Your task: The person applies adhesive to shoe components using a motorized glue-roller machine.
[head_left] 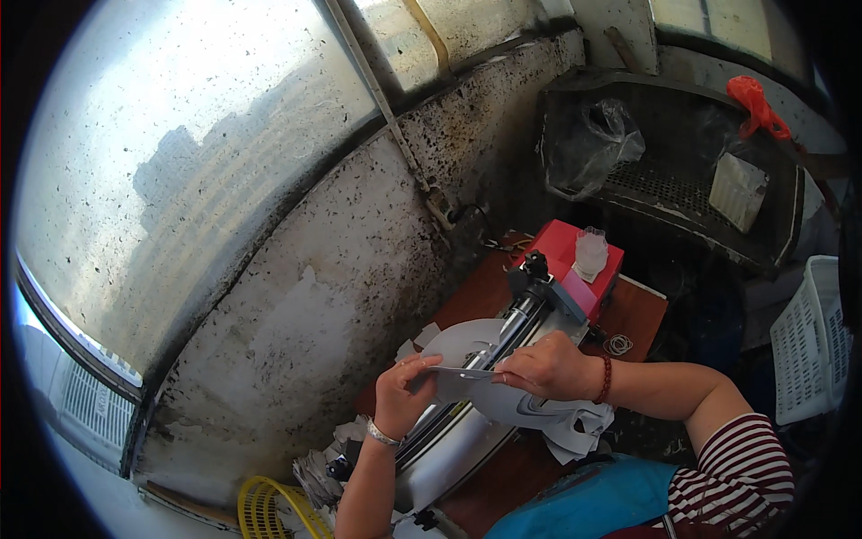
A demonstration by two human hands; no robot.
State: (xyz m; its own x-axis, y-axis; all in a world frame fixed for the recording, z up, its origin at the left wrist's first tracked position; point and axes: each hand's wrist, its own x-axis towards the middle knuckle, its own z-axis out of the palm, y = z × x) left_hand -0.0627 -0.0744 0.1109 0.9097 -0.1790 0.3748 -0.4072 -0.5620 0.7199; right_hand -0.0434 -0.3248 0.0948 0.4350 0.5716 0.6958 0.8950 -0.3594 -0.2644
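Both hands hold 1 flat grey sheet, thin and stiff-looking, with a curved lower edge, held roughly level above the machine. The left hand pinches the sheet's left edge between thumb and curled fingers; a pale bracelet sits at the wrist. The right hand lies knuckles-up over the sheet's right part, fingers drawn together and bent downward onto it; whether the thumb grips beneath cannot be told. A dark red bead bracelet circles that wrist.

Beneath the sheet stands a long tabletop machine with a white curved bed, a dark metal rail and a red box-shaped end housing. It rests on a brown wooden table. White paper offcuts lie crumpled just beside the right hand.

The wall behind is rough, whitish and heavily speckled black. A white perforated plastic basket stands at right; a yellow slatted basket at lower left.
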